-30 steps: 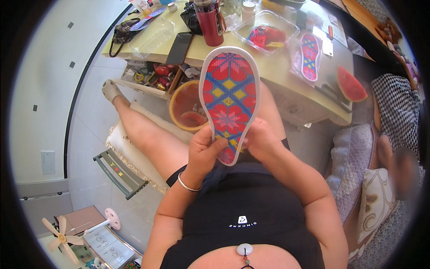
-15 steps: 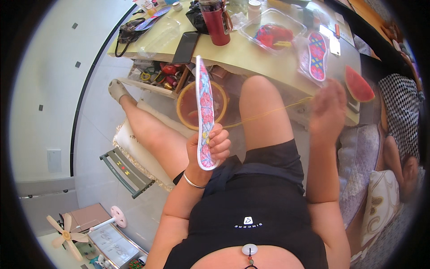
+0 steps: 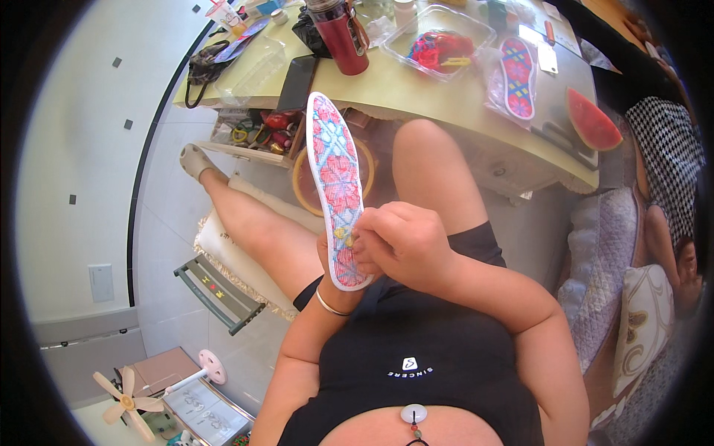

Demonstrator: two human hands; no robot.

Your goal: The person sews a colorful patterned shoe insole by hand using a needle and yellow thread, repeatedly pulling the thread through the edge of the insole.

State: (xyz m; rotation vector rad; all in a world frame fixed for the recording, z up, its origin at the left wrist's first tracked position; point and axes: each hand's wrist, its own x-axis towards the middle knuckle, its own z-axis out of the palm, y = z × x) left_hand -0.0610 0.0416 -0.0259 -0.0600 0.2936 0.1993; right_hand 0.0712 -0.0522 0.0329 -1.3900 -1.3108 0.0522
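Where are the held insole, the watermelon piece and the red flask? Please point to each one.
Held insole [image 3: 337, 172], head view: middle of its patterned face.
Watermelon piece [image 3: 592, 122], head view: its red flesh.
Red flask [image 3: 343, 44], head view: the side of its body.

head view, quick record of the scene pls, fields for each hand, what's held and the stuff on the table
left hand: grips the insole's lower part, mostly hidden behind it
right hand: fingers at the insole's lower face; anything pinched is unclear
held: white-edged insole patterned red, pink and blue
surface: pale yellow table
table left: black rectangular phone, maroon cylindrical bottle
table right: red thread bundle in clear plastic box; red watermelon wedge
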